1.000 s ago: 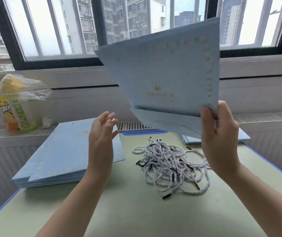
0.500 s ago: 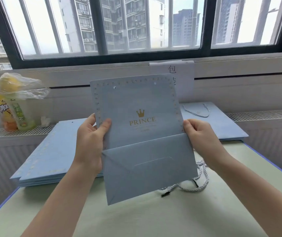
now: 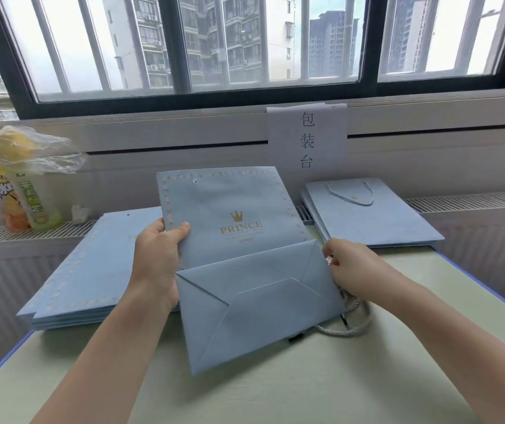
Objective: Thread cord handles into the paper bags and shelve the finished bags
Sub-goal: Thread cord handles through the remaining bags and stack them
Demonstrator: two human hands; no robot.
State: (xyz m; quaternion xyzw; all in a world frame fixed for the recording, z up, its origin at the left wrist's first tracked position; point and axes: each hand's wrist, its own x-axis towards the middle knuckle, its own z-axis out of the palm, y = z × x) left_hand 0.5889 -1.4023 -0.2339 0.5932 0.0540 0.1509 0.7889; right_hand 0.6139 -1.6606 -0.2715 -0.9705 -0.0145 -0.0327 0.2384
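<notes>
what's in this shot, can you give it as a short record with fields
held bag: blue paper bag, flat, no cord in it yet
left hand: left hand grips its left edge
right hand: right hand at its right edge, grip hidden
cords: cord pile mostly behind the bag
left stack: unthreaded bags
right stack: corded bags

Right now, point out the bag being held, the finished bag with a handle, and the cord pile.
held bag point(image 3: 233, 206): head view, front panel.
finished bag point(image 3: 367, 218): head view, top face.
cord pile point(image 3: 352, 328): head view, exposed loop.
</notes>
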